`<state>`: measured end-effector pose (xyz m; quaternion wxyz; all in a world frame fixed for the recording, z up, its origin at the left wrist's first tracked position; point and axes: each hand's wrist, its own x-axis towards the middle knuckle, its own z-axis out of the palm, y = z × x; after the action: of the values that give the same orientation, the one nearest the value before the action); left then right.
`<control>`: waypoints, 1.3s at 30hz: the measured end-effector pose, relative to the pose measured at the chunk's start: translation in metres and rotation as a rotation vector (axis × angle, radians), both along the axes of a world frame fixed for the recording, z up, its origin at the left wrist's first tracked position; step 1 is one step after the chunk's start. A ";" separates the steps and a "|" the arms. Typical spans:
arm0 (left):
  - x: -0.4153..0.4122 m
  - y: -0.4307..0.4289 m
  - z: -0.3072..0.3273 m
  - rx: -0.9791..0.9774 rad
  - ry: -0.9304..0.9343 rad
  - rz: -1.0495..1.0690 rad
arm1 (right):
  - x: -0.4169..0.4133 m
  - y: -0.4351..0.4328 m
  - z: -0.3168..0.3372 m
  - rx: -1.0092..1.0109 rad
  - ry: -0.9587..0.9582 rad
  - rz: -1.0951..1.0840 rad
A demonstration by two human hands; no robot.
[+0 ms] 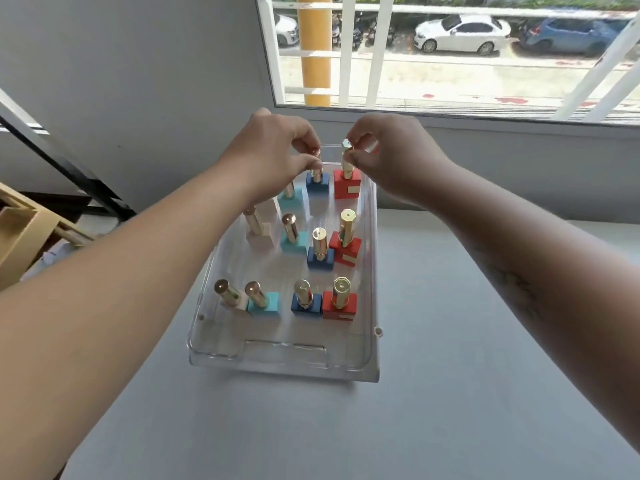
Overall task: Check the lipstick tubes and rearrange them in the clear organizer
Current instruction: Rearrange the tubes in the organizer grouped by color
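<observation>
Both forearms bare to frame edge; no sleeves, watch or rings visible. Left hand (pixel 268 150) and right hand (pixel 388 157) ungloved, nails short, unpainted as far as visible. Right forearm carries a faint dark tattoo, design unclear.

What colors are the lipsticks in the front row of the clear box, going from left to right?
In the clear organizer, the nearest row reads: white-based lipstick → teal-based lipstick → blue-based lipstick → red-based lipstick. All four have gold tops.
</observation>
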<state>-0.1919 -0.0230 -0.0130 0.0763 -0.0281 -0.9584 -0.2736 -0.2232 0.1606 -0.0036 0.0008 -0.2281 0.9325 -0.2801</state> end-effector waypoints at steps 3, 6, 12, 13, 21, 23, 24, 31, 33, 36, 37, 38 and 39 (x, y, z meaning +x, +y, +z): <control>-0.013 0.002 0.002 0.028 0.005 0.004 | -0.010 -0.003 0.002 -0.003 0.001 -0.033; -0.022 0.005 0.001 0.043 0.011 0.006 | -0.017 -0.004 0.002 0.007 0.009 -0.056; -0.027 0.007 -0.003 0.086 0.028 0.009 | -0.021 -0.003 -0.002 0.002 0.010 -0.068; -0.027 0.007 -0.004 0.097 0.026 0.012 | -0.021 -0.003 -0.003 0.001 0.006 -0.069; -0.011 0.005 0.007 0.097 -0.015 0.045 | -0.005 0.008 0.008 -0.043 -0.003 -0.079; 0.003 0.004 0.015 0.140 -0.002 0.038 | 0.008 0.014 0.015 -0.064 0.036 -0.074; 0.012 0.004 0.018 0.184 -0.004 0.033 | 0.015 0.018 0.018 -0.080 0.029 -0.065; 0.075 0.016 0.020 0.245 -0.165 -0.108 | 0.067 0.037 0.018 -0.136 -0.130 0.037; 0.085 0.017 0.017 0.195 -0.170 -0.124 | 0.077 0.038 0.012 -0.126 -0.163 0.050; 0.093 0.016 0.008 0.092 -0.172 -0.106 | 0.086 0.036 0.003 -0.141 -0.182 0.034; 0.095 0.015 0.005 0.059 -0.172 -0.093 | 0.088 0.035 0.000 -0.146 -0.177 0.027; 0.096 0.016 0.002 0.031 -0.166 -0.082 | 0.090 0.033 -0.003 -0.154 -0.171 0.019; 0.096 0.016 0.000 0.011 -0.154 -0.075 | 0.091 0.031 -0.005 -0.164 -0.166 0.008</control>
<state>-0.0958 -0.0067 -0.0129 -0.0079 -0.0427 -0.9581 -0.2830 -0.1325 0.1915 -0.0086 0.0606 -0.2072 0.9022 -0.3733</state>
